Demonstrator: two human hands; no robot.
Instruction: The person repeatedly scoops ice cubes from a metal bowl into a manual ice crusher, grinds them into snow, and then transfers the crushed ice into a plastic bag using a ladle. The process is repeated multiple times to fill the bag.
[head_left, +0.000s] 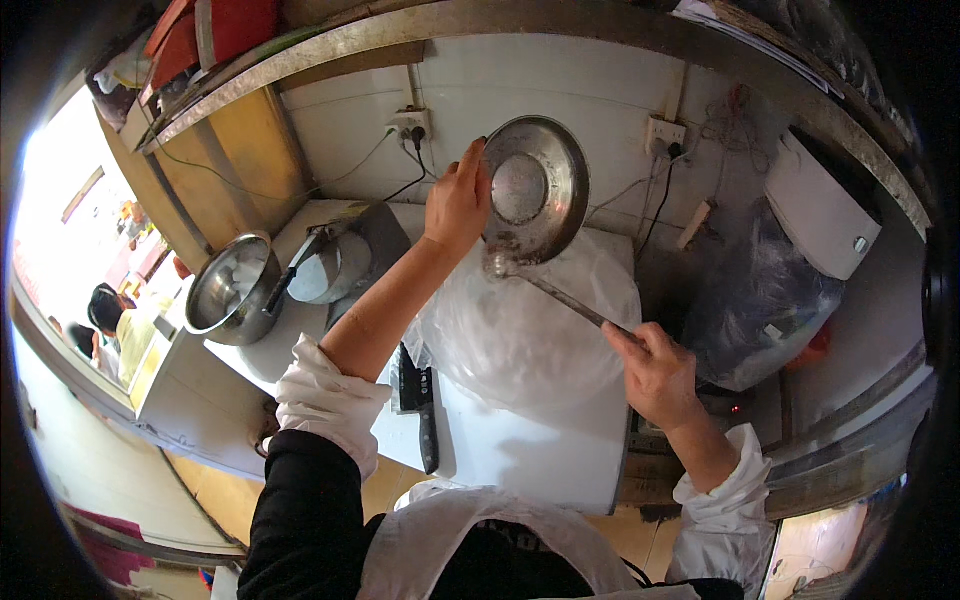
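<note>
My left hand (459, 202) grips the left rim of a shallow stainless-steel basin (559, 232) and holds it tilted, so its inside faces me. In my right hand (660, 375) is the long handle of a metal ladle (566, 300). The ladle's head meets the basin's lower rim; whether they touch I cannot tell. Below them a large translucent plastic bag (532, 345) with pale contents rests on the white table (525, 457). A black-handled kitchen knife (427, 435) lies left of the bag, its blade pointing away from me.
A deep steel bowl (262, 315) with white pieces inside stands at the left, beside a round container (352, 262) with a dark-handled utensil across it. Plugged-in sockets (411, 120) sit on the wall. A plastic-wrapped white appliance (817, 210) is at the right. People (112, 315) appear beyond the left opening.
</note>
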